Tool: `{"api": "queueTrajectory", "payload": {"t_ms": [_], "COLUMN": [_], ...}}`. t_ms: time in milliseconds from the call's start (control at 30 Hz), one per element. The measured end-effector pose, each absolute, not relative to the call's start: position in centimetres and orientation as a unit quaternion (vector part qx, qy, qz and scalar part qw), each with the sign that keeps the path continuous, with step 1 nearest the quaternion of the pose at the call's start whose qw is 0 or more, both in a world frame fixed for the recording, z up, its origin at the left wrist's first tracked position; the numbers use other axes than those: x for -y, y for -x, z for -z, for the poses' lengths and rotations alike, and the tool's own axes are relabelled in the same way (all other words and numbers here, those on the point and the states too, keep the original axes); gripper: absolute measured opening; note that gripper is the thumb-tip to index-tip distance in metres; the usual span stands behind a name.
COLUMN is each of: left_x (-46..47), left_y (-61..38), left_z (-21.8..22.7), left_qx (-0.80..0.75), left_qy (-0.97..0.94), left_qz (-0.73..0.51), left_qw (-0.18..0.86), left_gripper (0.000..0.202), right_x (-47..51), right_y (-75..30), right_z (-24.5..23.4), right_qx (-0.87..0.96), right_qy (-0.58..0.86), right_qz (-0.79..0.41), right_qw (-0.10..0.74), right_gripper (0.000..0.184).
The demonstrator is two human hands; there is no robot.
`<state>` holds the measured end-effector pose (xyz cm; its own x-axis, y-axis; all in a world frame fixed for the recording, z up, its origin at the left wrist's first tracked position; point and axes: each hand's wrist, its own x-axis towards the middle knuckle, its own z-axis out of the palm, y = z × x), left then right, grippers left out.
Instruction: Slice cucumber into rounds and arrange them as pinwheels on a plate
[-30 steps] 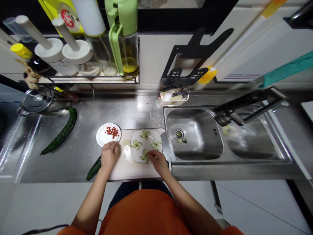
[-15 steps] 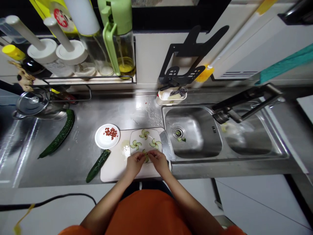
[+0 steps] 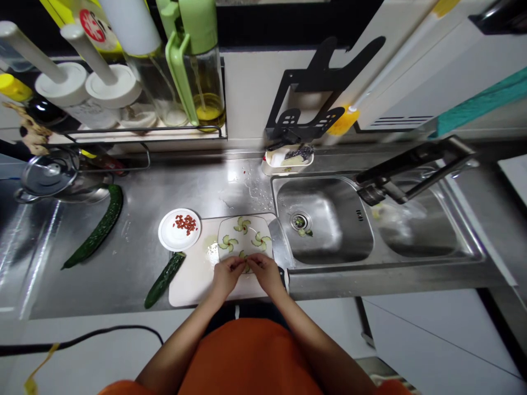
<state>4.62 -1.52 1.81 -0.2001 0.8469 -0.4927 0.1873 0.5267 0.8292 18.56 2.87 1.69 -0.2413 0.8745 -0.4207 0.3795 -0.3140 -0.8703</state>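
Observation:
My left hand (image 3: 227,275) and my right hand (image 3: 265,273) meet over the near edge of a square plate (image 3: 230,224), fingers pinched together. Between and under the fingertips shows a swirl of cucumber slices (image 3: 242,254), partly covered. What the fingertips hold is too small to make out. Farther back on the plate lie three more cucumber swirls, at the left (image 3: 228,243), top (image 3: 242,224) and right (image 3: 261,241), with reddish centres. Under the plate is a pale cutting board (image 3: 189,285). A small white dish (image 3: 168,233) holds small red pieces (image 3: 185,224).
A cut cucumber (image 3: 164,280) lies by the board's left edge, a whole one (image 3: 96,233) farther left. A broad knife blade (image 3: 282,244) lies between the plate and the steel sink (image 3: 329,230). Bottles and jars fill a rack (image 3: 164,133) behind.
Both hands stay over the near swirl, with their fingertips slightly shifted. The whole view has moved a little; the dish, plate and cucumbers keep their places.

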Motion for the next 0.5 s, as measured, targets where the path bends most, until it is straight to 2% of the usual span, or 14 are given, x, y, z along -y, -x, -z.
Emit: {"api": "queueTrajectory", "payload": {"t_ms": [133,267,500], "left_x": [1.4,1.4,1.8], "left_y": [-4.4,-4.0,-3.9], "left_z": [-2.0,-2.0,-1.2], "left_qx": [-0.714,-0.703,-0.693], "left_qy": [-0.394,-0.511,-0.630], "left_qz": [-0.306,-0.264,-0.176], "left_qw": [0.491,0.417,0.303], "left_gripper": [0.017,0.017,0.019], "right_x": [-2.9,-2.8,-2.0], "right_y": [-18.4,-18.5,-19.6], "right_z": [-1.7,-1.6,-1.0], "right_qx": [0.543,0.552,0.686], "right_qy": [0.572,0.572,0.548], "right_qz": [-0.573,-0.562,-0.413], "right_qw": [0.223,0.230,0.242], "right_gripper": [0.018,0.018,0.014]}}
